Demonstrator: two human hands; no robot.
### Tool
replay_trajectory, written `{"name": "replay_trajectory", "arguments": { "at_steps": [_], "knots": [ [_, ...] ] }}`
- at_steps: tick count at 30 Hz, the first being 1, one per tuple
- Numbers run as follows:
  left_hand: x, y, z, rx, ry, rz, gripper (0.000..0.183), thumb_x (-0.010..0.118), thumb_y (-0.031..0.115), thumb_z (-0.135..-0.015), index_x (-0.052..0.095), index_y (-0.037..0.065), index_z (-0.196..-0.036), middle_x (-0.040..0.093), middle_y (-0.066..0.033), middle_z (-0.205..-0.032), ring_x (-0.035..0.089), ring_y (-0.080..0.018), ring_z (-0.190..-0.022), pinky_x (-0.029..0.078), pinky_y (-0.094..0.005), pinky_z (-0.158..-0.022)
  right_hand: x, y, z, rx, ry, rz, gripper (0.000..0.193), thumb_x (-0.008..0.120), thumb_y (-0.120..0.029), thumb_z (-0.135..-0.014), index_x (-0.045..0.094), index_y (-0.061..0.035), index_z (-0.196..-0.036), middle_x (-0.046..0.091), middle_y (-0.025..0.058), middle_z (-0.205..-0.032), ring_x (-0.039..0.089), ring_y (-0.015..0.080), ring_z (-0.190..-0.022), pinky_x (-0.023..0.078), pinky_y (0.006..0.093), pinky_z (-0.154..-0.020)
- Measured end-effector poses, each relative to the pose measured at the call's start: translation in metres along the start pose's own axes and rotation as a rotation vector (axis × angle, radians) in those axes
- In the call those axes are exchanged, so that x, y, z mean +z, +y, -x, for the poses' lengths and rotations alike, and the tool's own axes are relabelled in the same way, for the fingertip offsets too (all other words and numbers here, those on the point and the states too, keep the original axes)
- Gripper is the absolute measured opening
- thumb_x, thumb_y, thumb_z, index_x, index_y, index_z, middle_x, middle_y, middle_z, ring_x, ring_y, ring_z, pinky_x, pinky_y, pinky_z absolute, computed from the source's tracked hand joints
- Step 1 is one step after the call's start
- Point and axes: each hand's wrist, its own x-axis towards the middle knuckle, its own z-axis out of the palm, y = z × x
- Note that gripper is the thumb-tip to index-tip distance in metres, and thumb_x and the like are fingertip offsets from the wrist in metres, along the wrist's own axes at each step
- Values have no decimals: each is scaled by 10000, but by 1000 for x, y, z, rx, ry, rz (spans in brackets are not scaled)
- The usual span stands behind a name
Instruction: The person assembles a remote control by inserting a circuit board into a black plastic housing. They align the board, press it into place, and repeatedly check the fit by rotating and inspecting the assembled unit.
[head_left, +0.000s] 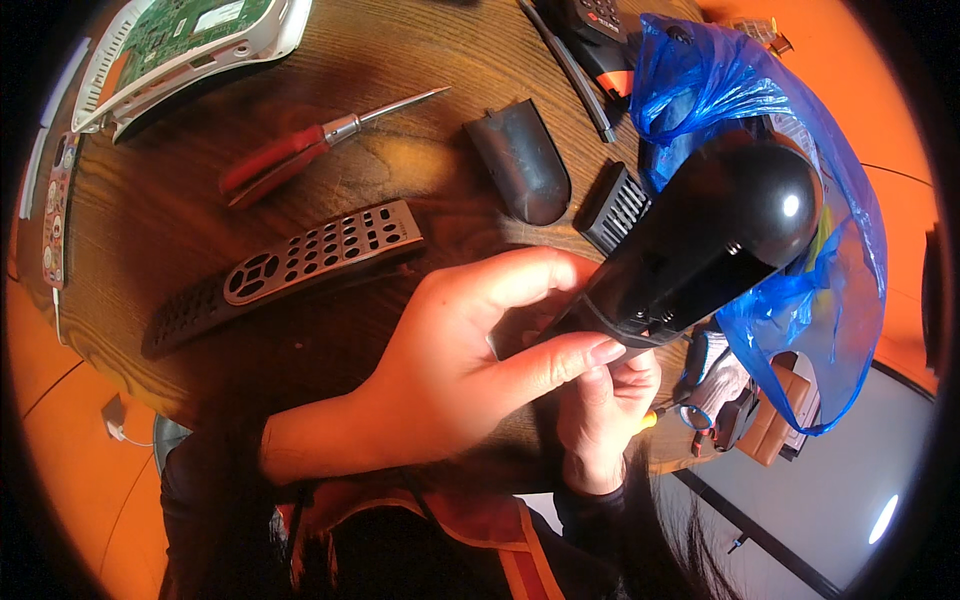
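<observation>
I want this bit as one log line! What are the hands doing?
Left hand: holding black rounded device | Right hand: close beneath, contact unclear | Table: red-handled screwdriver, black cover

From here I see my left hand point(440, 365) reaching in from the lower left, wrist point(325, 435) nearly straight, thumb point(560, 365) extended opposite bent fingers point(530, 270) in a hold. My right hand point(605, 410) sits lower, near the left thumb, its own thumb pointing upward, fingers curled; from this distance I cannot tell whether it grips
</observation>
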Motion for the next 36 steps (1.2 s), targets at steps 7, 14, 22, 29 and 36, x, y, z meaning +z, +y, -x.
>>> {"name": "replay_trajectory", "arguments": {
  "at_steps": [7, 14, 22, 29, 36],
  "knots": [
    [7, -2, 2, -21, 84, 127, 346, 605, -23, -750, 468, -49, -1067, 560, -94, -1014, 505, -150, -985, 377, -289, -873, -2, 0, 1, -22, 7, 14, 189, 663, 40, -697, 577, 0, -860, 613, 53, -869, 559, 108, -786, 438, 240, -732],
    [3, -1, 2, -3, 35, -1, 355, 625, -35, -725, 487, -49, -1052, 570, -112, -1023, 514, -157, -985, 382, -294, -872, -1, -3, 4, -1, 28, 55, 184, 654, 31, -713, 583, 7, -881, 614, 57, -884, 555, 114, -806, 436, 251, -753],
    [4, -2, 1, -2, 66, 47, 401, 648, -32, -707, 477, -38, -1069, 565, -98, -1027, 517, -153, -980, 386, -289, -867, 1, 0, 2, -62, 4, 53, 275, 670, 29, -700, 571, 17, -956, 606, 66, -926, 553, 128, -852, 430, 271, -797],
    [7, -4, 0, 12, 53, 183, 445, 653, -40, -702, 456, -42, -1101, 550, -88, -1035, 511, -141, -985, 389, -279, -865, 1, 1, 3, -47, 68, 22, 273, 678, 35, -689, 551, 5, -928, 598, 58, -895, 554, 127, -834, 436, 269, -787],
    [5, -9, -2, 77, 89, 24, 313, 635, -37, -712, 518, -41, -1003, 580, -83, -928, 560, -132, -872, 439, -260, -776, 5, 0, 1, -57, 105, 24, 254, 682, 38, -686, 555, 0, -904, 592, 49, -862, 557, 113, -784, 451, 245, -739]
  ]
}}
